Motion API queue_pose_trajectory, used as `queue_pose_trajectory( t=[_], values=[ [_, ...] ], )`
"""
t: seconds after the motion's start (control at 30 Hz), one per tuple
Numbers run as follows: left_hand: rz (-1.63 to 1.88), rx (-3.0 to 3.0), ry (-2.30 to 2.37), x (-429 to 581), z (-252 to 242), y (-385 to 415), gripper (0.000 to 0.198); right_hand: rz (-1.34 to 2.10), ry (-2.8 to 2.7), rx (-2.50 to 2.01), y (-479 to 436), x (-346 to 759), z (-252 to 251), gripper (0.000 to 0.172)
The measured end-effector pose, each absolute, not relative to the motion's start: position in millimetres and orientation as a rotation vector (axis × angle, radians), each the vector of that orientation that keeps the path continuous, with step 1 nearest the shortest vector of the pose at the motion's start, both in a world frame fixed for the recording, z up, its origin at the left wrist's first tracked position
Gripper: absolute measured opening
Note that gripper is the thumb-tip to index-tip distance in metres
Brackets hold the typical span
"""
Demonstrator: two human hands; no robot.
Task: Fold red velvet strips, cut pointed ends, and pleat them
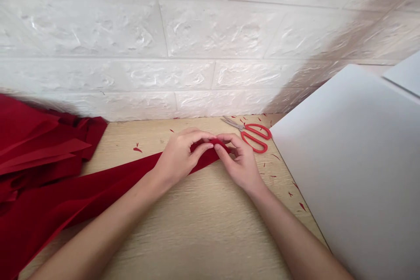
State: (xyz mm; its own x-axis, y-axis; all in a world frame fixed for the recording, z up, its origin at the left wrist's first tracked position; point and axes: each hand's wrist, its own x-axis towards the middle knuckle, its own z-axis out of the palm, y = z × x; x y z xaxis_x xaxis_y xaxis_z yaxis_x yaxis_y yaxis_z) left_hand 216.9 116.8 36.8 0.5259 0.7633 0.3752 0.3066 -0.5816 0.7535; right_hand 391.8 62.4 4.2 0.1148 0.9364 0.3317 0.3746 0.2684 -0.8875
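Observation:
A long strip of dark red fabric [131,175] runs from the lower left across the table to my two hands. My left hand [183,153] pinches its end between thumb and fingers. Close beside it, my right hand [239,157] grips the same end, thumb tip near the left thumb. Between the fingertips the cloth is bunched or folded into a small raised ridge. The tip of the strip is partly hidden behind my right fingers. Just beyond my right hand lie scissors [251,133] with red-orange handles, blades slightly apart and pointing left.
A heap of red fabric [42,140] fills the left side. Small red scraps [138,149] are scattered over the light wooden table [203,227]. A large white panel [354,153] stands at the right. Behind the table rises a white brick-patterned wall [210,30].

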Motion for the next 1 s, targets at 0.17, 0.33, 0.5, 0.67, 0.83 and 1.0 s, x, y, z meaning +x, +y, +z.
queue_pose_trajectory(
  t=[0.17, 0.33, 0.5, 0.67, 0.83, 1.0],
  values=[
    [0.962, 2.235, 0.875, 217.6, 40.1, 115.3, 0.014, 0.651, -1.457, -1.292, 62.0, 391.2, 6.6, 0.014],
    [1.011, 2.201, 0.853, 218.9, 42.3, 111.3, 0.015, 0.666, -1.427, -1.281, 61.3, 390.3, 7.6, 0.013],
    [1.005, 2.169, 0.856, 219.7, 42.9, 109.4, 0.016, 0.678, -1.421, -1.275, 61.0, 390.3, 7.6, 0.012],
    [0.975, 2.042, 0.865, 219.4, 41.6, 109.6, 0.026, 0.660, -1.424, -1.262, 58.5, 390.1, 9.5, 0.013],
    [0.963, 2.040, 0.838, 219.0, 38.8, 109.2, 0.027, 0.603, -1.457, -1.289, 58.1, 395.1, 16.5, 0.030],
    [0.962, 2.171, 0.768, 220.6, 41.0, 107.1, 0.022, 0.676, -1.494, -1.289, 60.6, 404.3, 21.0, 0.026]
  ],
)
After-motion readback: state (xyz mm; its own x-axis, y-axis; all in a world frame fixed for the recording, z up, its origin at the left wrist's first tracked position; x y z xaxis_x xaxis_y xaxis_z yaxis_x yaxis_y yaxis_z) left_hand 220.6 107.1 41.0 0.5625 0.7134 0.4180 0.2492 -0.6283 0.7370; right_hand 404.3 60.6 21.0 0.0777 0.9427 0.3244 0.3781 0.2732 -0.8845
